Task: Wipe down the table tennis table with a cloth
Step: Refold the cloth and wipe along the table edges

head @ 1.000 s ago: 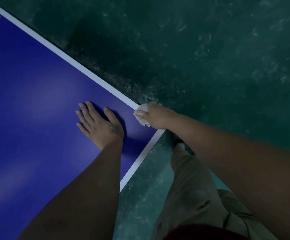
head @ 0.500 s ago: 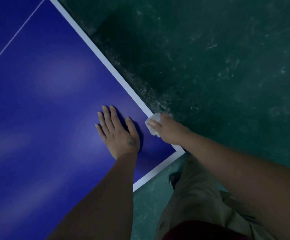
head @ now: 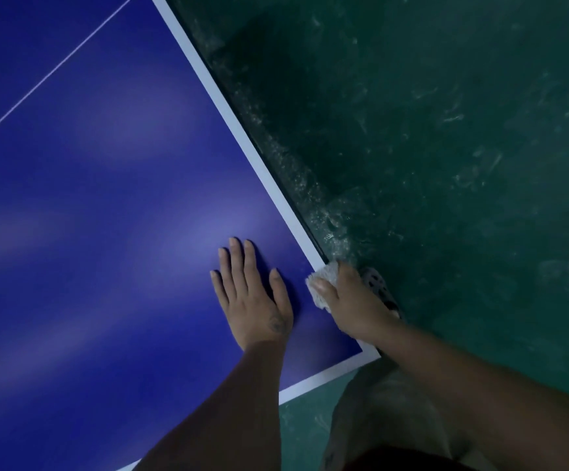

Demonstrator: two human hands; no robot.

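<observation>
The blue table tennis table with white edge lines fills the left of the head view, its near right corner at the lower middle. My left hand lies flat on the blue surface, fingers straight and spread. Just to its right, my right hand grips a small whitish cloth and holds it against the white side line close to the corner. Most of the cloth is hidden under the fingers.
A dark green, dusty floor runs along the table's right side. My foot in a sandal shows beside the right hand, and my trouser leg stands below the corner. A thin white centre line crosses the table top left.
The view has swung so the table corner sits lower and further right. My right hand keeps the cloth on the side line near the corner. The left hand stays flat on the table.
</observation>
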